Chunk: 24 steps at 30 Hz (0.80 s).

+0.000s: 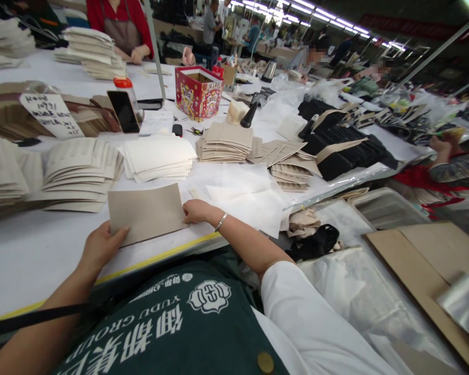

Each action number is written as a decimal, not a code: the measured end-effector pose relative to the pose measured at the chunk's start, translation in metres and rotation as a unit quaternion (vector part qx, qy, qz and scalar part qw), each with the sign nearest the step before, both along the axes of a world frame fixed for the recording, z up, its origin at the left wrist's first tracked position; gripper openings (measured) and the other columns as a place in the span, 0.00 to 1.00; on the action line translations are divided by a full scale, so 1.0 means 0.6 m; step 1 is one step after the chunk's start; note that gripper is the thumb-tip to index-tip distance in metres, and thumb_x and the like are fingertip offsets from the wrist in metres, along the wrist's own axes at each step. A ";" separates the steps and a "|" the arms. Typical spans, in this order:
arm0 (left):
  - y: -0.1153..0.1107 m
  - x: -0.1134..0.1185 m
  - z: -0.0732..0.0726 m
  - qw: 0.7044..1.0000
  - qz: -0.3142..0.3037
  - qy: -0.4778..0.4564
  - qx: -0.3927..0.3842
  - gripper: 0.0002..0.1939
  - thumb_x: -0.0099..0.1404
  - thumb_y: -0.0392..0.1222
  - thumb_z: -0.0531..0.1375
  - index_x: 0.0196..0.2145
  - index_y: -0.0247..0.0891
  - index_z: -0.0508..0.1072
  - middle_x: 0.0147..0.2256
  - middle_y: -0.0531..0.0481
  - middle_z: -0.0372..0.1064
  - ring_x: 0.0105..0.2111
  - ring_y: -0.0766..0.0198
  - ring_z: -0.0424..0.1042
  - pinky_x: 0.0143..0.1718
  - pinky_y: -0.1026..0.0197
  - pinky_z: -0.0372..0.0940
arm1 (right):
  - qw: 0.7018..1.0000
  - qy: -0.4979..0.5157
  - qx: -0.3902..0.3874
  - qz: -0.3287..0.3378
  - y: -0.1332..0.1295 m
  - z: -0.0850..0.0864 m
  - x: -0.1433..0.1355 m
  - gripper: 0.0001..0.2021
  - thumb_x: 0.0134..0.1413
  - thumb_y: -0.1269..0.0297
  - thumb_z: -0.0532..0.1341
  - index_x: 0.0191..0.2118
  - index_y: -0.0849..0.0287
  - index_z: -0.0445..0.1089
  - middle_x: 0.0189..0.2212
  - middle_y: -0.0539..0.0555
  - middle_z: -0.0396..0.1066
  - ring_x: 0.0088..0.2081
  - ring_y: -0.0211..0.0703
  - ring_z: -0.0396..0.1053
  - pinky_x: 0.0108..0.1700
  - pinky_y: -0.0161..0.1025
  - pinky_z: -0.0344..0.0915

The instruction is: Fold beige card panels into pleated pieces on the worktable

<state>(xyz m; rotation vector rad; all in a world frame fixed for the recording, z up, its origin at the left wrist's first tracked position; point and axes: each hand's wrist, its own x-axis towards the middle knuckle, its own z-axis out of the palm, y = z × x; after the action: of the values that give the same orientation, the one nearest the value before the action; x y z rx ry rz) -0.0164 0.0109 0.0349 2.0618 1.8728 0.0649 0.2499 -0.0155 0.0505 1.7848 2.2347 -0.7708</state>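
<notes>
A flat greyish-beige rectangular panel (146,212) is held just above the white table near its front edge. My left hand (103,242) grips its lower left corner, thumb on top and fingers beneath. At the panel's right edge, my right hand (198,211) pinches the side with curled fingers; a silver bracelet is on that wrist. Behind the panel lies a stack of white sheets (158,156). Stacked cream pieces (80,172) stand to the left, and beige panels (224,141) are piled farther back to the right.
A phone (124,111) leans beside an orange-capped bottle. A red patterned box (199,94) stands behind the beige pile. Black pieces (347,151) lie to the right. The table's front edge has a yellow strip (160,257). A person in red (119,26) works across the table.
</notes>
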 end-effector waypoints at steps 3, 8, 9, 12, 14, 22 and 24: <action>-0.001 0.004 -0.002 1.000 0.003 0.021 0.002 0.25 0.56 0.57 0.48 0.40 0.34 0.69 0.35 0.41 0.74 0.36 0.50 0.71 0.34 0.57 0.64 | 1.000 -0.004 -0.015 0.006 0.012 0.008 -0.001 0.11 0.41 0.69 0.62 0.34 0.66 0.74 0.34 0.60 0.75 0.35 0.48 0.72 0.33 0.35 0.64; -0.003 0.011 0.000 0.999 0.000 0.053 0.008 0.27 0.56 0.57 0.46 0.41 0.33 0.68 0.36 0.38 0.74 0.37 0.48 0.71 0.35 0.56 0.64 | 0.996 0.069 -0.060 0.013 0.024 0.006 0.008 0.07 0.43 0.69 0.61 0.29 0.68 0.74 0.28 0.60 0.76 0.27 0.43 0.71 0.29 0.34 0.64; -0.004 0.012 0.000 0.998 0.002 0.054 0.011 0.27 0.56 0.57 0.46 0.41 0.33 0.68 0.36 0.38 0.74 0.37 0.48 0.71 0.35 0.56 0.64 | 0.994 0.084 -0.071 0.014 0.024 0.006 0.011 0.07 0.43 0.69 0.61 0.28 0.68 0.74 0.28 0.60 0.76 0.26 0.42 0.71 0.28 0.33 0.64; -0.005 0.016 0.001 0.998 0.010 0.060 0.013 0.27 0.56 0.57 0.47 0.42 0.33 0.68 0.36 0.38 0.74 0.38 0.47 0.72 0.34 0.56 0.65 | 0.993 0.090 -0.075 0.022 0.021 0.006 0.015 0.07 0.42 0.71 0.61 0.28 0.69 0.74 0.29 0.60 0.76 0.26 0.41 0.71 0.28 0.33 0.63; -0.006 0.018 0.001 0.998 0.013 0.067 0.016 0.27 0.56 0.57 0.46 0.41 0.33 0.68 0.36 0.37 0.74 0.37 0.47 0.72 0.34 0.56 0.65 | 0.995 0.077 -0.063 0.030 0.019 0.006 0.016 0.07 0.41 0.72 0.61 0.28 0.69 0.74 0.29 0.60 0.76 0.28 0.42 0.71 0.29 0.33 0.64; -0.010 0.025 0.008 0.998 0.020 0.060 0.011 0.27 0.56 0.56 0.47 0.41 0.32 0.69 0.37 0.36 0.74 0.38 0.47 0.72 0.35 0.56 0.65 | 0.998 0.044 -0.011 0.042 0.010 0.001 0.014 0.15 0.41 0.66 0.65 0.37 0.68 0.73 0.39 0.63 0.74 0.39 0.51 0.72 0.35 0.36 0.66; -0.011 0.026 0.011 0.999 0.018 0.045 0.013 0.27 0.55 0.56 0.48 0.41 0.31 0.69 0.36 0.37 0.74 0.38 0.47 0.72 0.35 0.56 0.65 | 0.998 0.042 -0.001 0.039 0.005 0.002 0.014 0.18 0.42 0.64 0.65 0.41 0.68 0.72 0.42 0.63 0.73 0.42 0.52 0.71 0.36 0.36 0.66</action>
<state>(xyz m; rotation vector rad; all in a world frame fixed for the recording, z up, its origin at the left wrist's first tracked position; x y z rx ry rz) -0.0006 0.0043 0.0414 2.0795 1.9730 0.0069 0.2582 -0.0126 0.0515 1.6819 2.3412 -0.8474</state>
